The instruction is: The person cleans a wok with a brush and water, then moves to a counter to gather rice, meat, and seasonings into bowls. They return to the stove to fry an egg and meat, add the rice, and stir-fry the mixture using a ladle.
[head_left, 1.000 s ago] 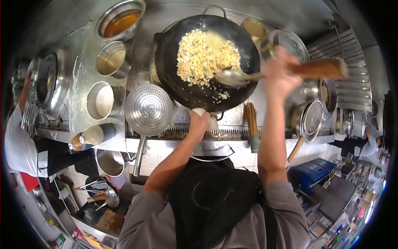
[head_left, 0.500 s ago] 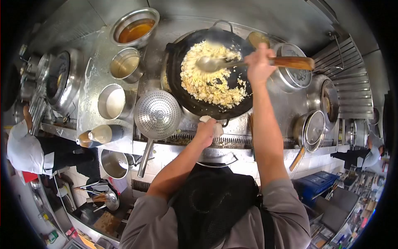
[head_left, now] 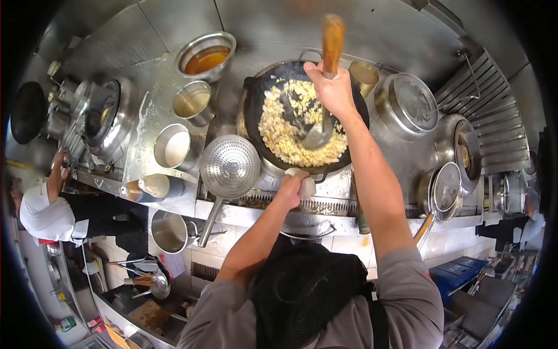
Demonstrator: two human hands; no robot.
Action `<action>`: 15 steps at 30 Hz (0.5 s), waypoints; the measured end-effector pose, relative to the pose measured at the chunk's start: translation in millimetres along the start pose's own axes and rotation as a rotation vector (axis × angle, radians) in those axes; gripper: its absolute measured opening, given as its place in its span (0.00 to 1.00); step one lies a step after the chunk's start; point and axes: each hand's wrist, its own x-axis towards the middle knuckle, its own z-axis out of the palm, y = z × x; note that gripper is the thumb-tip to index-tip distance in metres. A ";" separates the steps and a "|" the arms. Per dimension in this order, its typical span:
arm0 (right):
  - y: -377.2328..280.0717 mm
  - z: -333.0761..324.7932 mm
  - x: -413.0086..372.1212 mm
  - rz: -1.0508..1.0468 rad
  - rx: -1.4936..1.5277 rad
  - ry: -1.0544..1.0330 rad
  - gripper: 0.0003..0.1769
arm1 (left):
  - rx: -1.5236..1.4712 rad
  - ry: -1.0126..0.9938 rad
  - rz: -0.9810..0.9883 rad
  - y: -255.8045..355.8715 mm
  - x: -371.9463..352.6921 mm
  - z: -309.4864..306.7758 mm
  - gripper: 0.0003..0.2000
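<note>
My right hand (head_left: 334, 93) is closed round the shaft of a ladle (head_left: 317, 137), just below its wooden handle, which points up and away. The ladle's bowl rests among crumbly yellow and white food, which looks like egg fried rice (head_left: 285, 139), in a black wok (head_left: 253, 110). At the wok's near edge, my left hand (head_left: 291, 191) is closed on a folded pale cloth (head_left: 308, 187), beside the near loop handle. Whether the fingers also grip the wok's rim is hidden. Left of the wok lies a perforated strainer (head_left: 230, 166), its handle towards me.
On the left counter stand a bowl of amber liquid (head_left: 226, 64), metal pots (head_left: 195, 104) and two squeeze bottles (head_left: 154, 186). Lidded pots (head_left: 407, 104) and a sieve (head_left: 446, 186) are on the right. A co-worker (head_left: 46, 212) stands at the far left.
My right hand has moved left, turning the ladle's handle from pointing right to pointing away. The ladle's bowl has swept nearer to me, leaving dark wok showing mid-left. My left hand keeps its grip.
</note>
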 end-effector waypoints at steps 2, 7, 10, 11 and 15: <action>-37.2 8.7 -4.8 -0.047 -0.035 0.121 0.17 | -0.014 0.019 0.014 7.8 0.7 4.5 0.07; 24.3 21.1 -33.0 -0.062 0.274 0.028 0.19 | -0.028 -0.091 0.010 -0.9 -5.9 7.0 0.05; -7.8 -5.9 -81.6 -0.165 0.080 0.048 0.19 | -0.141 -0.058 0.082 5.6 -63.1 35.4 0.09; 10.7 -12.4 -71.7 -0.126 0.298 0.068 0.17 | -0.223 0.002 0.010 -5.0 -70.8 36.8 0.09; -88.4 -65.2 -117.8 -0.025 0.390 -0.040 0.17 | -0.219 -0.007 0.098 -36.3 -134.3 20.2 0.13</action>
